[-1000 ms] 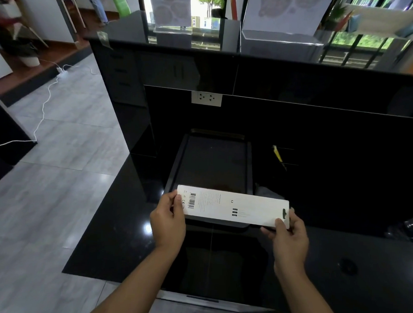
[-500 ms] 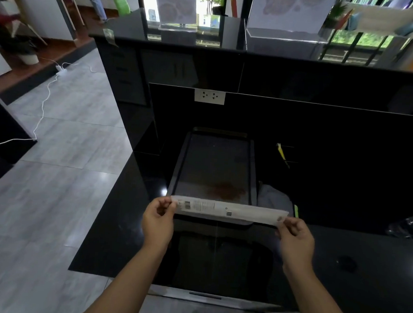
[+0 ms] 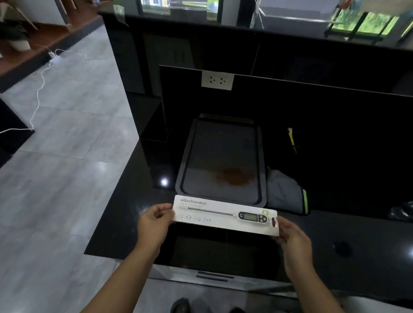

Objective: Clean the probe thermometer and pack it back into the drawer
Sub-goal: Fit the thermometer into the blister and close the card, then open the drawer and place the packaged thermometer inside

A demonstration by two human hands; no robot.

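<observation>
A long white thermometer package (image 3: 221,224) is held level above the black counter, its front side up. Through the front I see the probe thermometer (image 3: 252,216): a thin metal probe and a black head with a display. My left hand (image 3: 154,221) pinches the left end of the package. Its right end is gripped by my right hand (image 3: 292,238). Below the counter's front edge is the top of a drawer front with a handle (image 3: 215,276); it looks closed.
A dark grey tray (image 3: 262,173) with a brown stain lies just behind the package. A grey cloth with a green edge (image 3: 284,193) lies to the tray's right. A yellow-handled tool (image 3: 291,138) lies further back. The counter (image 3: 126,224) ends at my left, over a tiled floor.
I have turned the package over: one second ago its printed back with the barcode faced up, then it was edge-on, and now its front with the thermometer faces up. It also sits lower, nearer me.
</observation>
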